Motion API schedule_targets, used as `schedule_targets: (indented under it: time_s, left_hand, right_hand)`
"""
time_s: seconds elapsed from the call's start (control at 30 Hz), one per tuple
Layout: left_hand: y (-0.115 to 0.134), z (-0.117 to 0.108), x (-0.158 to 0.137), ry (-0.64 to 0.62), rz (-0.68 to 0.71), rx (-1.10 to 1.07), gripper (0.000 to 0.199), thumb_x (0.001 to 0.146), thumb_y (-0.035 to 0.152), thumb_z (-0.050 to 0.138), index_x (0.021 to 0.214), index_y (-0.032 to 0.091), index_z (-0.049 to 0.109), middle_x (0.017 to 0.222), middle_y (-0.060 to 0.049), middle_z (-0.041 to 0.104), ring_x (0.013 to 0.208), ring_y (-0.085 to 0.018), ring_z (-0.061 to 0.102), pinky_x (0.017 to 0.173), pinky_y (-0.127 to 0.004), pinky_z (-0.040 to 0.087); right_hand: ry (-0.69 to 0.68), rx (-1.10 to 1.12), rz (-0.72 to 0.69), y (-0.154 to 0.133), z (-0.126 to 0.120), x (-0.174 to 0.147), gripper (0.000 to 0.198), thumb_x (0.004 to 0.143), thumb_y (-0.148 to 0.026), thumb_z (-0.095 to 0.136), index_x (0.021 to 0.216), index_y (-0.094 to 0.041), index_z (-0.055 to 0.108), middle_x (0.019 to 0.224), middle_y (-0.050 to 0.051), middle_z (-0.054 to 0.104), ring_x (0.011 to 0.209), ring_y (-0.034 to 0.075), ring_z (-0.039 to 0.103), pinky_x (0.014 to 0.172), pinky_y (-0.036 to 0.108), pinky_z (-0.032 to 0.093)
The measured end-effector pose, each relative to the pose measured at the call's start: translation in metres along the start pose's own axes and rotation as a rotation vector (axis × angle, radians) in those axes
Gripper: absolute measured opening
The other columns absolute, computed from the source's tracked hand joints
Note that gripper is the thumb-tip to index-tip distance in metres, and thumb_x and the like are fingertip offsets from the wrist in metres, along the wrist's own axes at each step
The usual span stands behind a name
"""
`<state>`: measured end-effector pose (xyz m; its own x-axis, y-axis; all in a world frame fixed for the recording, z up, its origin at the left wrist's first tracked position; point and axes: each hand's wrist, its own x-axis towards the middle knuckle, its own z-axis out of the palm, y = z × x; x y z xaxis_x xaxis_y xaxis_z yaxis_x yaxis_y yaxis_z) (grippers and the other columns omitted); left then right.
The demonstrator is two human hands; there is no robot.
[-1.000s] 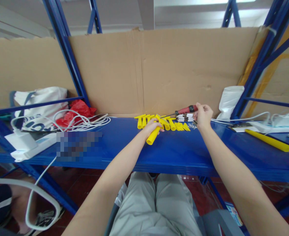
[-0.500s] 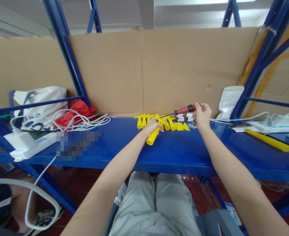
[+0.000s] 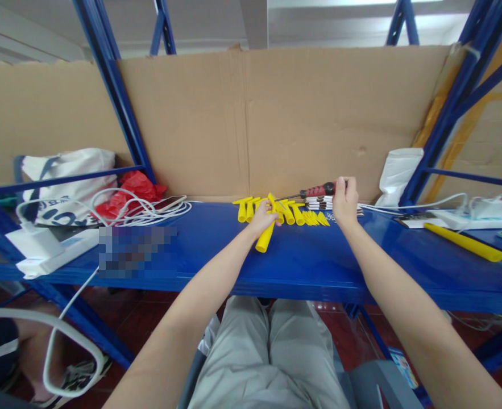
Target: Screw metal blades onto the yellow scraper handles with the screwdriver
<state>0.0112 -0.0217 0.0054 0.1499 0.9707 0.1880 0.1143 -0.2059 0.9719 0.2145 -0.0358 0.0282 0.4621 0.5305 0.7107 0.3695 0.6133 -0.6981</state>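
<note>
Pale grey-green, loose-fitting cloth trousers (image 3: 295, 352), plain and matte, cover both legs, with soft creases along the thighs and folds gathered across the lap. The left hand (image 3: 262, 220) and right hand (image 3: 345, 200) are bare, as are both forearms (image 3: 202, 298).

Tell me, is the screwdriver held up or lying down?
The screwdriver is held up: the right hand grips its handle end, and the shaft points toward the yellow piece in the left hand.
</note>
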Motion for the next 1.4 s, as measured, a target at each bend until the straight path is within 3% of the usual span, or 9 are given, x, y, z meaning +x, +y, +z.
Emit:
schedule_targets:
  time_s: [0.13, 0.37, 0.63, 0.93, 1.13, 1.27, 1.4]
  left_hand:
    - [-0.005, 0.001, 0.002, 0.051, 0.074, 0.014, 0.047, 0.064, -0.006, 0.046, 0.105, 0.017, 0.042, 0.109, -0.007, 0.059, 0.047, -0.003, 0.053, 0.053, -0.022, 0.051]
    - [-0.017, -0.001, 0.013, 0.079, 0.147, 0.006, 0.050, 0.066, -0.003, 0.049, 0.111, 0.019, 0.042, 0.115, -0.007, 0.057, 0.054, -0.005, 0.057, 0.058, -0.022, 0.053]
    - [-0.024, -0.002, 0.020, 0.084, 0.173, 0.065, 0.055, 0.067, -0.001, 0.050, 0.117, 0.020, 0.041, 0.124, -0.008, 0.055, 0.056, -0.004, 0.056, 0.057, -0.019, 0.052]
    - [-0.024, -0.003, 0.020, 0.101, 0.188, 0.082, 0.056, 0.067, 0.000, 0.050, 0.118, 0.020, 0.041, 0.124, -0.011, 0.054, 0.056, -0.005, 0.057, 0.056, -0.021, 0.052]
    - [-0.027, -0.004, 0.024, 0.112, 0.194, 0.083, 0.057, 0.066, 0.000, 0.053, 0.118, 0.021, 0.042, 0.122, -0.008, 0.055, 0.056, -0.006, 0.058, 0.058, -0.021, 0.052]
    - [-0.027, -0.005, 0.025, 0.120, 0.164, 0.064, 0.058, 0.065, -0.001, 0.054, 0.118, 0.022, 0.043, 0.122, -0.007, 0.055, 0.056, -0.006, 0.059, 0.059, -0.021, 0.052]
    - [-0.027, -0.005, 0.025, 0.126, 0.155, 0.063, 0.060, 0.065, 0.000, 0.056, 0.119, 0.023, 0.043, 0.123, -0.006, 0.055, 0.058, -0.006, 0.060, 0.059, -0.021, 0.052]
  right_hand:
    - [0.067, -0.103, -0.093, 0.003, 0.001, 0.004, 0.035, 0.081, -0.053, 0.050, 0.068, -0.021, 0.046, 0.063, -0.002, 0.046, 0.067, 0.014, 0.047, 0.066, 0.027, 0.039]
    - [0.031, 0.093, 0.018, 0.015, 0.005, 0.009, 0.035, 0.076, -0.055, 0.054, 0.071, -0.022, 0.045, 0.063, -0.004, 0.045, 0.062, 0.013, 0.047, 0.057, 0.025, 0.039]
    - [0.095, 0.092, 0.015, 0.015, 0.006, 0.011, 0.037, 0.072, -0.055, 0.058, 0.072, -0.022, 0.042, 0.065, -0.004, 0.046, 0.064, 0.011, 0.048, 0.057, 0.024, 0.039]
    - [0.025, 0.203, 0.129, 0.018, 0.009, 0.010, 0.041, 0.071, -0.060, 0.057, 0.077, -0.022, 0.043, 0.058, -0.008, 0.043, 0.047, 0.007, 0.042, 0.043, 0.021, 0.032]
    - [-0.025, 0.277, 0.274, 0.012, 0.010, 0.008, 0.045, 0.063, -0.060, 0.066, 0.077, -0.025, 0.042, 0.045, -0.011, 0.036, 0.034, 0.008, 0.033, 0.033, 0.022, 0.021]
    - [-0.079, 0.300, 0.259, 0.010, 0.010, 0.005, 0.051, 0.061, -0.069, 0.063, 0.074, -0.025, 0.040, 0.045, -0.010, 0.040, 0.032, 0.008, 0.034, 0.030, 0.023, 0.020]
    - [-0.079, 0.300, 0.294, 0.010, 0.009, 0.004, 0.050, 0.064, -0.070, 0.059, 0.068, -0.025, 0.038, 0.039, -0.011, 0.029, 0.029, 0.007, 0.028, 0.029, 0.023, 0.018]
